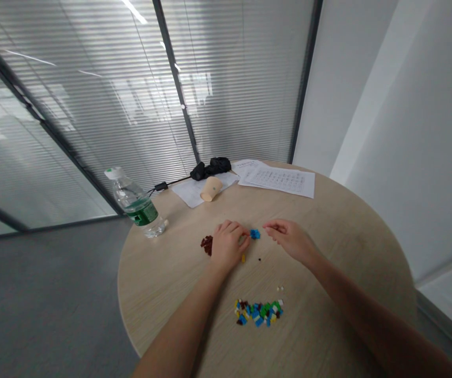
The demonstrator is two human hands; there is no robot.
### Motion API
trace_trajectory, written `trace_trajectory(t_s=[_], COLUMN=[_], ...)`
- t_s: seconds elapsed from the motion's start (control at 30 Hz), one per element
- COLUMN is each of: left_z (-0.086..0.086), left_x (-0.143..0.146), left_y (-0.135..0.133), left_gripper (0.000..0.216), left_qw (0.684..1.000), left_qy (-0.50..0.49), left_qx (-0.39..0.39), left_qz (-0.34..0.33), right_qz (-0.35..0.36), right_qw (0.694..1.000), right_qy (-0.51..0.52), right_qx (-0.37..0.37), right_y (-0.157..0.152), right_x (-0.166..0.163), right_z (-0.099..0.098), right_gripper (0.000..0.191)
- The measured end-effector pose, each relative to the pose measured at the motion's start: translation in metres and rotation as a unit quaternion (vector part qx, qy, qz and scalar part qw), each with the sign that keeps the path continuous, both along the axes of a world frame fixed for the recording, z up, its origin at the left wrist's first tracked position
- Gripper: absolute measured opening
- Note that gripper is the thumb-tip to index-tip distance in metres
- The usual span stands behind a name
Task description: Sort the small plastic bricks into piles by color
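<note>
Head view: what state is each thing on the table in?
left hand, curled, fingertips down
right hand, fingers extended, nothing visibly held
blue bricks, small cluster between the hands
brown bricks, loose heap
mixed-colour bricks, loose heap
water bottle, standing, capped
paper cup, lying on its side
printed sheets, lying flat

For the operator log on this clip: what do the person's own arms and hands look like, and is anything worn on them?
The left hand and right hand are bare, without gloves. The left forearm and right forearm are bare too: no sleeves, watch, bands or cables show.
</note>
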State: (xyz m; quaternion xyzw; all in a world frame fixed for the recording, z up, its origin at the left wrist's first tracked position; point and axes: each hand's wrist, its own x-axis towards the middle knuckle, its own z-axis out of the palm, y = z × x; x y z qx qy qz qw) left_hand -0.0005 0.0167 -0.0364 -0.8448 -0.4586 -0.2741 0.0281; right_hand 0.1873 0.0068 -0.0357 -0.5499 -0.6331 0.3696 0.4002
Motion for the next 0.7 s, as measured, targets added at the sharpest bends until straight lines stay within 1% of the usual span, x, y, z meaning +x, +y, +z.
trace_trajectory(t_s=[0.07, 0.17, 0.3, 0.53, 0.7], left_z=[-0.002, -0.004, -0.006, -0.009, -0.006], left_x=[0.004, 0.010, 0.014, 0.016, 0.014], left_y=[0.004, 0.008, 0.010, 0.009, 0.009], left_gripper=[0.008, 0.008, 0.009, 0.009, 0.011], left_qw=[0.999, 0.998, 0.997, 0.994, 0.996], left_qy=[0.027, 0.047, 0.066, 0.089, 0.082], left_qx=[-0.001, 0.011, 0.018, 0.009, 0.007], left_qz=[0.028, 0.043, 0.046, 0.057, 0.043], right_qz=[-0.029, -0.028, -0.007, -0.010, -0.013], right_qw=[1.000, 1.000, 0.999, 0.999, 0.996], right_qy=[0.005, 0.003, -0.027, -0.037, -0.070], right_qx=[0.003, 0.015, 0.021, 0.031, 0.049], right_y=[0.002, 0.002, -0.001, -0.004, -0.004], right_x=[0.002, 0.001, -0.002, -0.005, -0.004], right_z=[0.000, -0.002, -0.002, -0.002, -0.005], right_gripper=[0.021, 0.018, 0.016, 0.016, 0.015])
